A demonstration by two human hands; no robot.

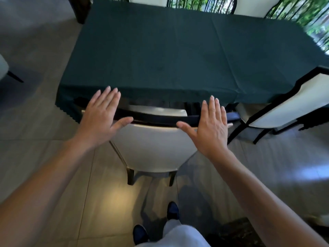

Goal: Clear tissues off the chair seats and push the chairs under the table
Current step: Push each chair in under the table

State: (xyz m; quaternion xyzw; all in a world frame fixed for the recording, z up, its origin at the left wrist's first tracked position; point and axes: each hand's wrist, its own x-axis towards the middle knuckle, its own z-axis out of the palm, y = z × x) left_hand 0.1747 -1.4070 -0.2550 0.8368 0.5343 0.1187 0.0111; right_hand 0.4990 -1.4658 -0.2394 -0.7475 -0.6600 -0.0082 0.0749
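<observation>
A white padded chair (153, 148) with a dark frame stands right in front of me, its seat tucked under the table (160, 50), which is covered by a dark green cloth. My left hand (101, 116) is flat with straight fingers over the left end of the chair's top rail. My right hand (210, 125) is spread the same way over the right end. Whether the palms touch the rail I cannot tell. Only a thin strip of the seat shows, and no tissue is visible on it.
A second white chair (284, 111) stands angled at the table's right corner, partly pulled out. More chair backs (249, 6) show beyond the far edge before a window with plants. Another chair's edge (3, 66) is at far left. The floor is tiled.
</observation>
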